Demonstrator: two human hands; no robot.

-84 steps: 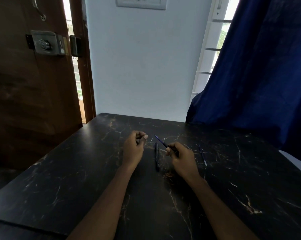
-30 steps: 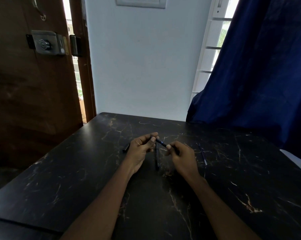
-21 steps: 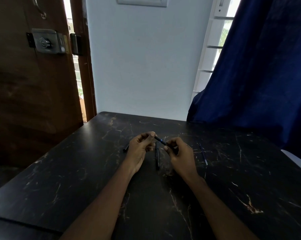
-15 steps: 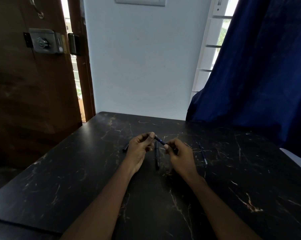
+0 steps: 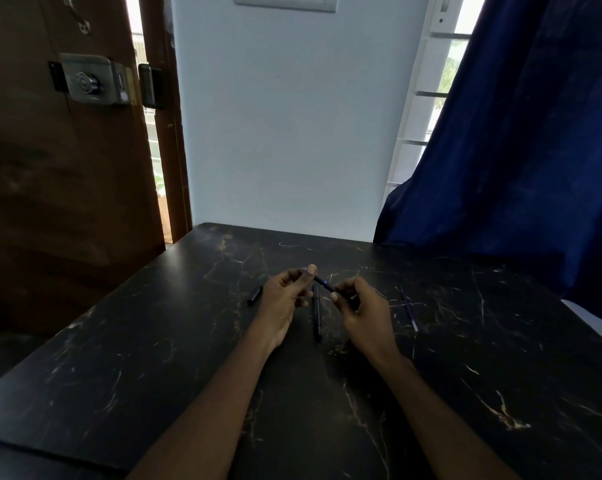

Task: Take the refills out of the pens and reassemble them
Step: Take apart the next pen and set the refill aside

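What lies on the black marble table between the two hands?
In the head view, a slim black pen lies on the black marble table between the left hand and the right hand, pointing away from the person.

Black marble table [image 5: 465, 393], pen [image 5: 316, 315], cap [image 5: 254, 294], refill [image 5: 409, 308]

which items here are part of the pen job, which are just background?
Job:
- pen held between left hand and right hand
- second pen on the table, between the hands
- pen cap
- loose refill

Background:
- blue curtain
- wooden door
- door lock
- wall switch plate
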